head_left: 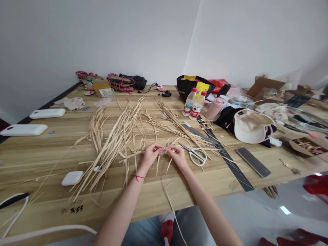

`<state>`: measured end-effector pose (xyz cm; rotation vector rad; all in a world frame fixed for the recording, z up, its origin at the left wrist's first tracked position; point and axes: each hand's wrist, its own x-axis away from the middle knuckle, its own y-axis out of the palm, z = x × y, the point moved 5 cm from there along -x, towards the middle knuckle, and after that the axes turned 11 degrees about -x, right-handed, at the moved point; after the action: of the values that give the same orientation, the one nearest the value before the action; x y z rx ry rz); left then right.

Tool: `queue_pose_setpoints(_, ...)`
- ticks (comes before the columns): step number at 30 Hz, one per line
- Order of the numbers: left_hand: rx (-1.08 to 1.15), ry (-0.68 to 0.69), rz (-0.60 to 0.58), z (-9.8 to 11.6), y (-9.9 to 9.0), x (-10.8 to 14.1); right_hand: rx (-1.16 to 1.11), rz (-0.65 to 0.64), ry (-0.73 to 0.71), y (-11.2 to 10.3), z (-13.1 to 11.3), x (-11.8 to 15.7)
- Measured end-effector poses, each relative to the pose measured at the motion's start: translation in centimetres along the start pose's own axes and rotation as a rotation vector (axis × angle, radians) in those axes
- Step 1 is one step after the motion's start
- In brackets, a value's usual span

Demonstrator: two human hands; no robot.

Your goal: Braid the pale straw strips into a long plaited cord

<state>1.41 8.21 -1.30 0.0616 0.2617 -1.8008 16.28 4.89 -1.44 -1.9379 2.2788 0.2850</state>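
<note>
Both hands meet over the middle of the table, fingertips almost touching. My left hand [153,152] is closed in a pinch on a strip of dried straw. My right hand [176,154] pinches the same woven straw piece [137,152], whose knotted band runs out to the left with loose ends sticking up and down. One long straw strand [169,198] hangs from the work over the table's front edge. White-handled scissors [197,156] lie just right of my right hand. Beyond the hands spread loose straw bundles [123,128]. My fingers hide the exact knot.
Two water bottles [196,106], a pink cup [214,108] and a black-yellow bag [183,85] stand at the back right. A white cap [252,125] and a phone [253,162] lie on the right. A white case [72,178] and white devices [47,113] are on the left.
</note>
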Motion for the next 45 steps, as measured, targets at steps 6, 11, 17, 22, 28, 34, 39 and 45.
queue_pose_setpoints(6,0.000,-0.004,-0.012,0.2,0.0,0.0,-0.044,0.004,0.024,0.0,0.6,0.1)
queue_pose_setpoints(11,-0.005,-0.001,-0.003,0.0,0.1,0.0,-0.072,0.000,0.026,0.1,0.5,0.2)
queue_pose_setpoints(17,-0.018,0.007,-0.024,-0.4,0.1,-0.2,-0.045,0.036,0.019,0.1,0.2,0.3)
queue_pose_setpoints(22,-0.025,0.012,-0.023,-0.5,0.1,-0.3,0.004,0.056,-0.008,0.0,0.2,0.3)
queue_pose_setpoints(28,-0.030,0.005,-0.004,-0.9,0.0,-0.3,0.033,0.072,-0.016,0.0,0.1,0.5)
queue_pose_setpoints(34,-0.064,-0.016,0.007,-1.2,-0.1,-0.2,0.023,0.071,-0.025,0.0,0.0,0.7)
queue_pose_setpoints(39,-0.083,-0.001,-0.009,-1.1,-0.1,-0.3,0.041,0.049,-0.056,-0.1,-0.1,0.7)
queue_pose_setpoints(45,-0.091,0.020,-0.033,-0.8,0.0,-0.3,0.142,0.037,-0.137,-0.3,-0.4,0.9)
